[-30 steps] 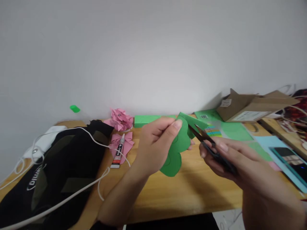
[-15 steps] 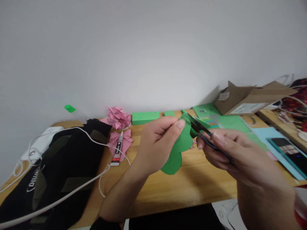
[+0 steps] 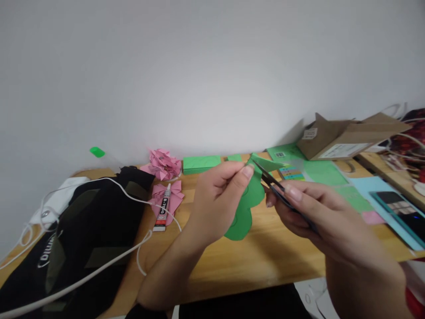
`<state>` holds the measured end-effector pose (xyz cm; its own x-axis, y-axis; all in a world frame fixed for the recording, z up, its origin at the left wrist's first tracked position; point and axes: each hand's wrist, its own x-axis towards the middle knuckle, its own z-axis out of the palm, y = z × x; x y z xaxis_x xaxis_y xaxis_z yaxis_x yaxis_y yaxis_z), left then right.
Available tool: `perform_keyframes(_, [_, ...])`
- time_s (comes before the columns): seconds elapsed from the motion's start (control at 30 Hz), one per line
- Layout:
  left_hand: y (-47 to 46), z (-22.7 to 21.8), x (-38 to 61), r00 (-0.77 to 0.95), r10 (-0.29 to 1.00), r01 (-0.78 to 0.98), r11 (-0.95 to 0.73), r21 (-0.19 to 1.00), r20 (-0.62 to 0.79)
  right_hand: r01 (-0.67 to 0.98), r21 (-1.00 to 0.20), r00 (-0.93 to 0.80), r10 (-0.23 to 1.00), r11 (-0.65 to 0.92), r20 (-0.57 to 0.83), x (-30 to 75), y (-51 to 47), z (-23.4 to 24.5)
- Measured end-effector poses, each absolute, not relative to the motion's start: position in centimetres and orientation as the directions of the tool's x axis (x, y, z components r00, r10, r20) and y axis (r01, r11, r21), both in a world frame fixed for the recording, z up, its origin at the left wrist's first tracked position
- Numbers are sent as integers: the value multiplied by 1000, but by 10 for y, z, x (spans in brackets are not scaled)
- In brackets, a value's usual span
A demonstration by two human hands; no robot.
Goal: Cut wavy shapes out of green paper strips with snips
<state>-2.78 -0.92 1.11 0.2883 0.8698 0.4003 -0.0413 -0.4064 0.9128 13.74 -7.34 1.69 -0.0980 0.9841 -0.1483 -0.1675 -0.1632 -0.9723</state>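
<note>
Lying at far left: a black cloth item with white lettering [image 3: 106, 217] is resting on the pale brown wooden tabletop [image 3: 219, 266], a thin white cable [image 3: 128, 190] crossing it.
Pink paper: a crumpled-looking pink paper flower [image 3: 165, 165] is sitting near the wall; in front of it, a grey-and-red glue tube [image 3: 162, 210] is lying on a flat pink paper piece [image 3: 175, 201].
Left hand [image 3: 217, 204]: thumb and fingers are pinching the upper end of a bright green paper piece with rounded lobes [image 3: 255, 192], which is hanging above the tabletop.
Paper edge: a pointed green paper strip [image 3: 270, 165] is jutting rightward at the top and is now showing above the blades; half a second ago they were partly covering it.
Scissors: the slim dark metal scissors [image 3: 266, 177] are now narrowing, blades nearly together, tips just beside the left thumb; the cut seems to be nearing the pinched end, with the strip apparently joined there.
Right hand [image 3: 315, 217]: the fingers are wrapping closely around the handles.
Far right: a brown cardboard box [image 3: 352, 137] is standing behind a light blue sheet [image 3: 367, 188] bearing a dark rectangular device [image 3: 398, 208].
</note>
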Motion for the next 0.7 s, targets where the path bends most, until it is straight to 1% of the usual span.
perform_keyframes(0.3, [-11,10,-29,318,886,-83,-329,941,338,-169,-963,-140,972,-212,-189,139,-72,23])
perform_keyframes(0.7, [-14,14,-28,351,876,-77,-326,942,331,-192,-962,-158,974,-193,-164,138,-74,21])
